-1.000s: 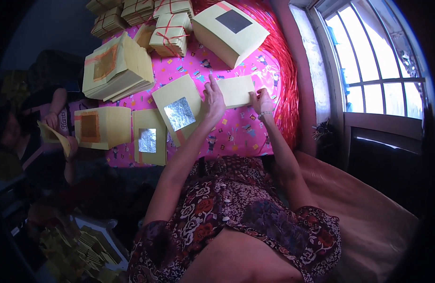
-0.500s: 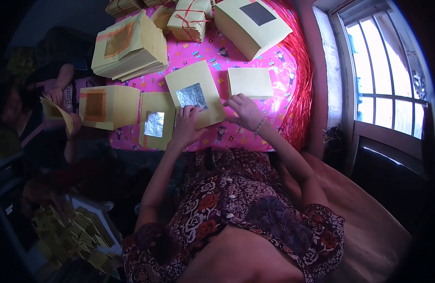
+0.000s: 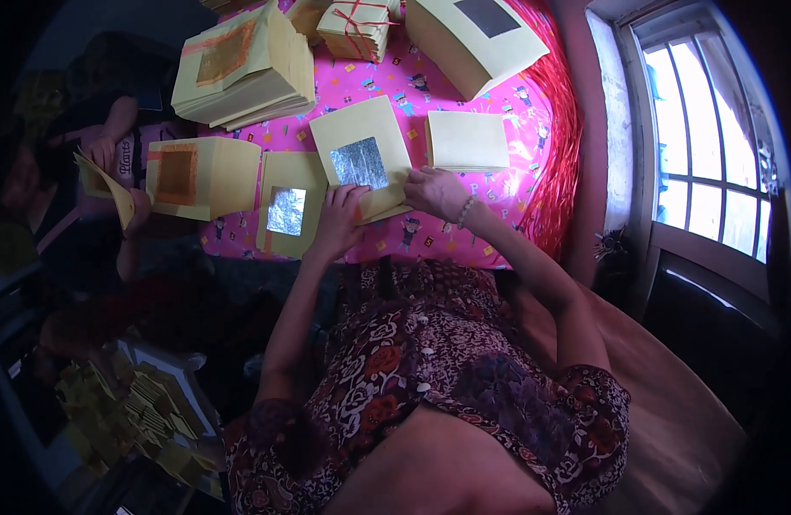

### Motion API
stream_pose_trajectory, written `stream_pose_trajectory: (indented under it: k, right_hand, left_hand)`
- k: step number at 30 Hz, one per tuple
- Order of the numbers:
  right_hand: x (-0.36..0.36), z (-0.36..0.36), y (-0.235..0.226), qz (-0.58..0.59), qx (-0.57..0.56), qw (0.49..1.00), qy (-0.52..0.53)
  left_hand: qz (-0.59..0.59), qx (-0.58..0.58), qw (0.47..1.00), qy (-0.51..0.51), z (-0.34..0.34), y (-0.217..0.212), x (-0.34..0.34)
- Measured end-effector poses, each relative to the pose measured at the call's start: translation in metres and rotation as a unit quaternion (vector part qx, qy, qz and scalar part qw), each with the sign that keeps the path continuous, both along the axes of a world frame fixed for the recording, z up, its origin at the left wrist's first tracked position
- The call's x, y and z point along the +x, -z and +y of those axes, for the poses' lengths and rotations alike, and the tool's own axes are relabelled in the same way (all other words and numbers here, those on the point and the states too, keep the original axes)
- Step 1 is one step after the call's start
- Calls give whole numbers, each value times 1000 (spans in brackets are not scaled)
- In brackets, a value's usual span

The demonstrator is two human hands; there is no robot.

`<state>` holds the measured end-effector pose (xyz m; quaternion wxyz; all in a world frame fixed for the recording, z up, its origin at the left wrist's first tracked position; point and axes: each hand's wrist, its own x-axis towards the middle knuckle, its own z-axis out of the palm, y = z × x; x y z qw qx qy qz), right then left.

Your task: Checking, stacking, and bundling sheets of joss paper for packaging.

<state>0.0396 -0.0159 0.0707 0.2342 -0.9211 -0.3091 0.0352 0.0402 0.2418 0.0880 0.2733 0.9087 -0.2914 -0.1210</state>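
In front of me a pale yellow joss paper sheet (image 3: 372, 135) with a silver foil square lies at a slant on the pink table cover. My left hand (image 3: 339, 225) grips its lower left corner, fingers curled over the edge just below the foil. My right hand (image 3: 437, 194) pinches the lower right corner between thumb and fingers. Along the bottom the sheet's edge is slightly lifted, with another paper layer showing under it. Left of it rests another silver-foil sheet (image 3: 275, 167). Just beyond my right hand sits a small plain yellow paper stack (image 3: 468, 140).
A thick stack with an orange-gold square (image 3: 254, 86), a red-tied bundle (image 3: 354, 30) and a large stack (image 3: 464, 51) stand at the back. Red plastic strands (image 3: 570, 154) hang along the table's right side. At left, another person's hand (image 3: 138, 210) holds folded paper.
My right hand has closed on the sheet's lower right corner. My left fingers have slid off the foil toward the sheet's lower edge. The whole view has shifted slightly.
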Motion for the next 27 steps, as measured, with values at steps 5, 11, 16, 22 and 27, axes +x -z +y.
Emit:
stream_pose_trajectory:
  k: [5,11,16,22,27]
  right_hand:
    - [8,-1,-6,37,0,999,1]
    - [8,0,-6,57,0,998,13]
    - [10,0,-8,67,-3,998,6]
    - [11,-1,-12,71,-4,997,-1]
    - [8,0,-15,62,-16,998,-10]
  left_hand:
    - [39,-35,999,11,5,-3,4]
    - [35,-38,999,9,5,-3,5]
    - [52,-56,997,12,9,-3,5]
    - [104,-92,990,27,15,-4,14]
    - [109,-115,987,26,16,-1,17]
